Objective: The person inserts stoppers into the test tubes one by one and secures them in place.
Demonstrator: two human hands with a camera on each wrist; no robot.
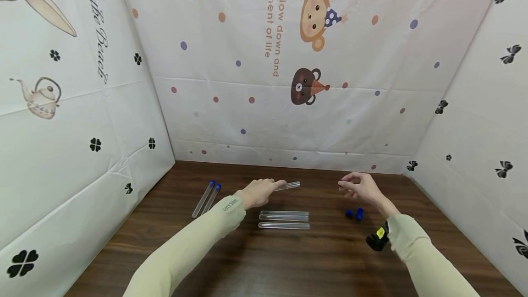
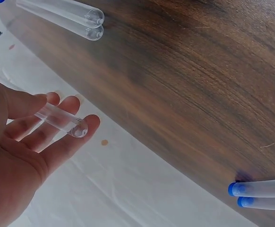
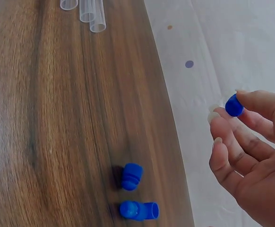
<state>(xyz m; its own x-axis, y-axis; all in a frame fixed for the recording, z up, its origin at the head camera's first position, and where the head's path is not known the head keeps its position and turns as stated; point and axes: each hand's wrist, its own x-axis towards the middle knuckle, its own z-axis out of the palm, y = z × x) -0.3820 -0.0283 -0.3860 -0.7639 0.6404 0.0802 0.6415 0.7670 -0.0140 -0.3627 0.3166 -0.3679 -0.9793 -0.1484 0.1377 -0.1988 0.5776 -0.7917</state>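
My left hand (image 1: 259, 192) holds a clear test tube (image 2: 62, 119) between thumb and fingers, its rounded end toward the fingertips in the left wrist view. The tube's other end points right, toward my right hand (image 1: 364, 189). Between thumb and forefinger, that hand pinches a small blue cap (image 3: 234, 105), raised above the table's far side. The two hands are apart. Loose blue caps (image 3: 132, 176) lie on the wood below the right hand. Nearer to me than the left hand, clear test tubes (image 1: 284, 226) lie side by side, with open ends to the right.
Two test tubes with blue caps (image 1: 203, 200) lie at the left of the brown wooden table (image 1: 288, 260). A white printed sheet (image 1: 231, 118) walls the back and both sides. A black device with a yellow patch (image 1: 378, 236) sits at the right wrist.
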